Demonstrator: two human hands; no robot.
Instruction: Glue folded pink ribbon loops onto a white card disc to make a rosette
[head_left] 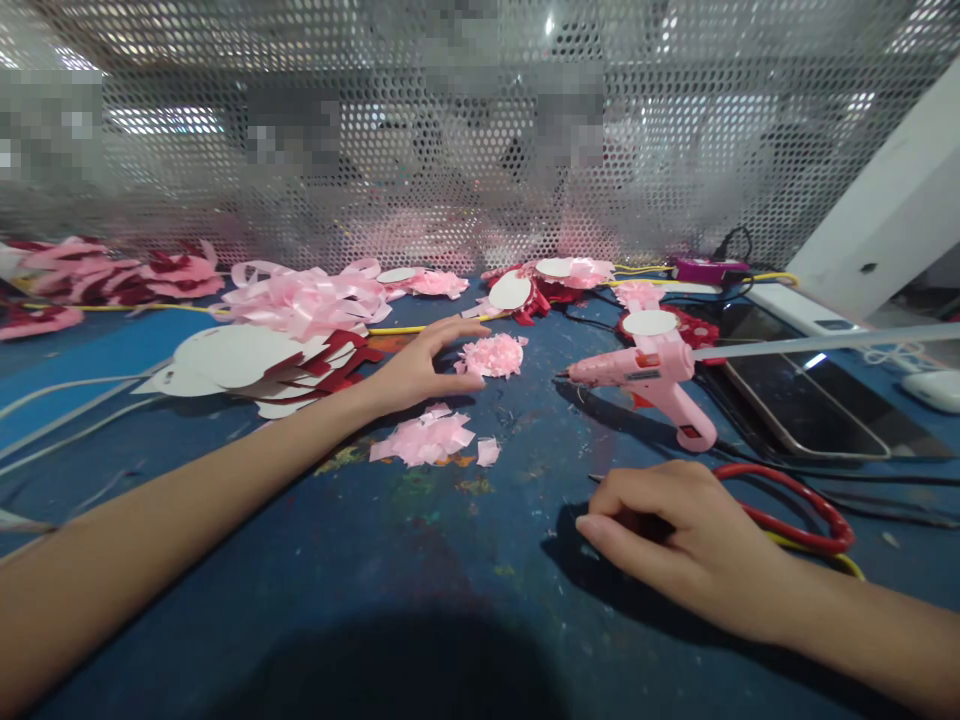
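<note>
My left hand (420,365) reaches forward across the blue table (450,560), fingers stretched out and apart. Its fingertips almost touch a small pink paper flower (493,355). A loose heap of pink paper scraps (426,438) lies just below that hand. My right hand (671,530) rests on the table near the front, fingers curled together; whether it holds anything is hidden. It lies next to red-handled scissors (795,500). A pink glue gun (652,375) stands behind my right hand, its nozzle pointing left.
White card discs with red paper pieces (247,365) lie at the left, pink ribbon (307,300) behind them. More pink and red flowers (555,280) sit at the back before a perforated metal screen (480,150). A phone (802,400) and cables lie at the right.
</note>
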